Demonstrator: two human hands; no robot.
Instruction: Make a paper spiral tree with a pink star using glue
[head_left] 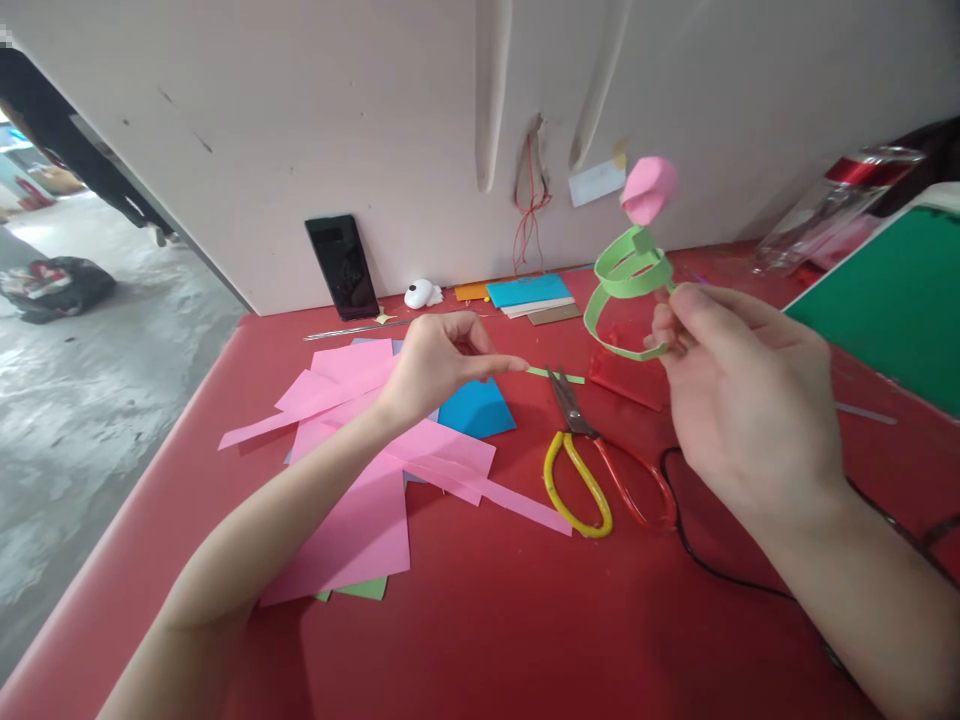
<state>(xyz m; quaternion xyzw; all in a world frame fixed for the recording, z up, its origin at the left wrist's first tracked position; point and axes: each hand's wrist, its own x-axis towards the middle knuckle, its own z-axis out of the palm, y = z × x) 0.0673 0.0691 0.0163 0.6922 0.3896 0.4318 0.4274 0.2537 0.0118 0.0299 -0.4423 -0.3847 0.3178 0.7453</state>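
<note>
Raised on the right, my right hand [750, 390] pinches a paper flower by its green stem between thumb and fingers. The flower has a rounded pink paper head [649, 190] above a loosely coiled green paper strip [637, 285]. My left hand [442, 360] is over the pink sheets, thumb stretched to the right and fingers bent, with nothing visibly held. Just past its thumb tip is a thin green paper strip [574, 379]; whether they touch I cannot tell. Scissors [577, 425] with one yellow and one red handle lie between my hands, blades across that strip.
Pink paper sheets [360, 520] and a blue sheet [476, 410] lie on the red table [510, 630]. A phone [341, 268] leans on the wall beside a small white figure [424, 293]. A black cable [720, 575] runs under my right wrist. A green board [892, 300] stands right.
</note>
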